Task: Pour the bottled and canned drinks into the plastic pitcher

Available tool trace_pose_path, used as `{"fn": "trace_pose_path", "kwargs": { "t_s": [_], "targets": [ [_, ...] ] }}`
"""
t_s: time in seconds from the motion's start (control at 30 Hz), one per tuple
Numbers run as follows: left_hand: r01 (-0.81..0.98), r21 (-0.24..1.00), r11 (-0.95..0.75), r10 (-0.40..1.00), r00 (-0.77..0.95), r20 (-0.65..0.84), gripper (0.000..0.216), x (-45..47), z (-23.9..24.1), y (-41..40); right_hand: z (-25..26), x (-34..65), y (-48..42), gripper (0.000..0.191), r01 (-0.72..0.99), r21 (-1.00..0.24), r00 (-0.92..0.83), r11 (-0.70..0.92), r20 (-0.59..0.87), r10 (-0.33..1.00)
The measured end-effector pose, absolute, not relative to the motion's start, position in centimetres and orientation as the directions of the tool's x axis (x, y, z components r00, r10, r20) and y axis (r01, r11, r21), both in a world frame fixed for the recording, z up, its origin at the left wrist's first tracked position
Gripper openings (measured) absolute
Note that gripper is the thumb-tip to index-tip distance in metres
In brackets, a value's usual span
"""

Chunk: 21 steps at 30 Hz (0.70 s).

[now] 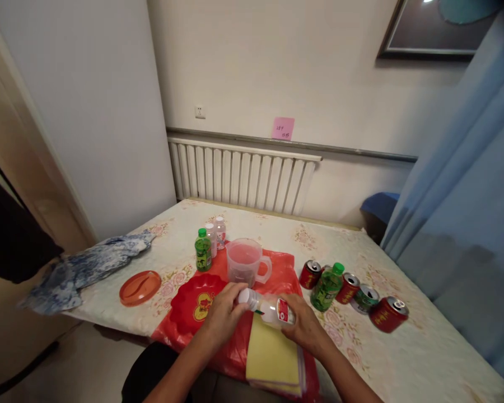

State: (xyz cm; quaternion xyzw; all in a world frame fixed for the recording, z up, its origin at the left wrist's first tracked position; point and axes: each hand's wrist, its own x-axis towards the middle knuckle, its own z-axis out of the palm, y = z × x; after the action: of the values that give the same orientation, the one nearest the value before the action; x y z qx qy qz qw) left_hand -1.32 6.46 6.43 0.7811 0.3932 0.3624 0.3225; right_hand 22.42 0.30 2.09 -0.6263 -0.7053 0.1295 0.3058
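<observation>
My right hand (304, 324) is wrapped round a small clear bottle (273, 309) with a red label, held tilted on its side above the table's front edge. My left hand (224, 310) is closed on the bottle's white cap end. Just beyond the hands stands a clear plastic pitcher (244, 262) with pink liquid, on a red plastic sheet (283, 267). A red plate (195, 302) lies by my left hand, and a yellow cloth (273, 355) lies under the bottle.
A green bottle (203, 250) and two small clear bottles (216, 234) stand behind the pitcher. At the right lie several red cans (388, 313) and a tipped green bottle (327, 287). An orange lid (140, 287) and a blue patterned cloth (88, 266) lie at the left. A radiator (243, 176) lines the wall.
</observation>
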Motion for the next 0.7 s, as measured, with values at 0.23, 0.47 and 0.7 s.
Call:
{"fn": "trace_pose_path", "kwargs": {
  "t_s": [0.23,0.47,0.7],
  "targets": [
    [0.415,0.735,-0.536,0.81,0.497,0.311,0.032,-1.4,6.7,6.0,1.4,22.3,-0.7,0.068,0.765,-0.631,0.005,0.13,0.208,0.978],
    [0.42,0.744,-0.521,0.793,0.56,0.239,0.03,-1.6,7.2,6.0,1.3,21.8,-1.3,0.068,0.711,-0.691,0.014,0.133,0.202,0.979],
    [0.44,0.76,-0.478,0.816,0.543,0.199,0.03,-1.5,7.3,6.1,0.4,21.4,-1.6,0.065,0.685,-0.723,0.046,0.095,0.173,0.984]
  ]
}}
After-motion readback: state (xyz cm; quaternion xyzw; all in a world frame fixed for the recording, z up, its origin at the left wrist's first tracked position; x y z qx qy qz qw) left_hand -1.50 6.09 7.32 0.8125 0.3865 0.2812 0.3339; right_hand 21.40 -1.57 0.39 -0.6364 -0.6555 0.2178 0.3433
